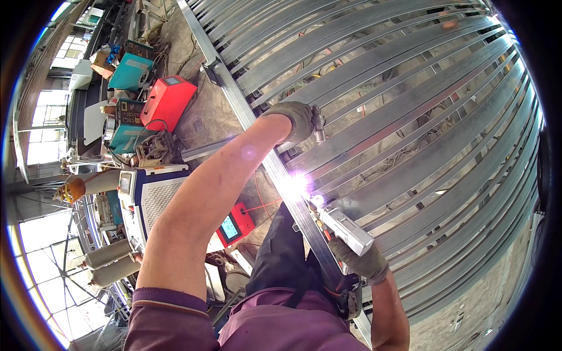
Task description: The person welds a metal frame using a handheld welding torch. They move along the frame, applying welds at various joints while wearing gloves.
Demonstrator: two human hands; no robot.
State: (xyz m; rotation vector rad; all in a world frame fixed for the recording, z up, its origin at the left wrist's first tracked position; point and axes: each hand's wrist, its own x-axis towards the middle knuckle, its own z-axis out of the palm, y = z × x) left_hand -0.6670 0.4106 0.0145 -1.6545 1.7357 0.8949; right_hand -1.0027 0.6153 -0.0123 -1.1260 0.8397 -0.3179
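My right hand (358, 260), in a dark grey work glove, is closed around a silver-white handheld welding gun (348, 230). At the gun's tip a bright white-violet welding glare (297, 186) hides the joint, where a slat meets the long steel side rail (243, 111). My left hand (295, 120), gloved too, rests over the slat ends just beyond the glare, fingers curled shut. From its fingers sticks a short metal head, apparently of a hammer (319, 127); the handle is hidden by the glove. Many grey steel slats (374, 128) run off to the right in rows.
Left of the rail stand a red machine (170, 99), teal machines (130, 71), a white-and-blue cabinet (155, 196) and a red box with a lit screen (234, 225). Cables and hoses lie on the floor under the slats. Gas cylinders (108, 254) are at the far left.
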